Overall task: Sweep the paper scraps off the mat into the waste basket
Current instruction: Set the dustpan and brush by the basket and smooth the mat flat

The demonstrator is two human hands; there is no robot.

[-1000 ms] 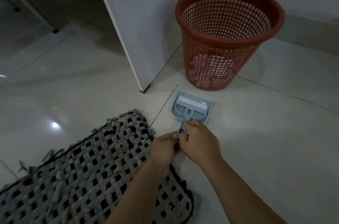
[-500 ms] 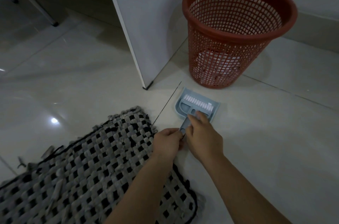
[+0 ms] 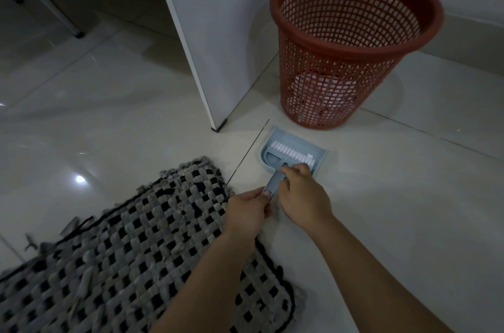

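A small blue dustpan (image 3: 275, 139) lies on the tiled floor with a white-bristled brush (image 3: 293, 154) nested in it. My left hand (image 3: 246, 212) pinches the end of the blue handle (image 3: 271, 186). My right hand (image 3: 300, 193) grips the handle higher up, its fingers at the brush head. The woven grey-and-black mat (image 3: 136, 251) lies at the lower left, with pale paper scraps (image 3: 86, 279) scattered on it. The red mesh waste basket (image 3: 351, 41) stands upright beyond the dustpan.
A white cabinet panel (image 3: 218, 32) stands on the floor left of the basket, its foot near the dustpan. A thin furniture leg (image 3: 79, 34) stands at the far left. A wall with a skirting runs behind the basket.
My right hand has slid forward along the handle toward the brush head. My left hand stays at the handle's end. The view has drifted slightly.
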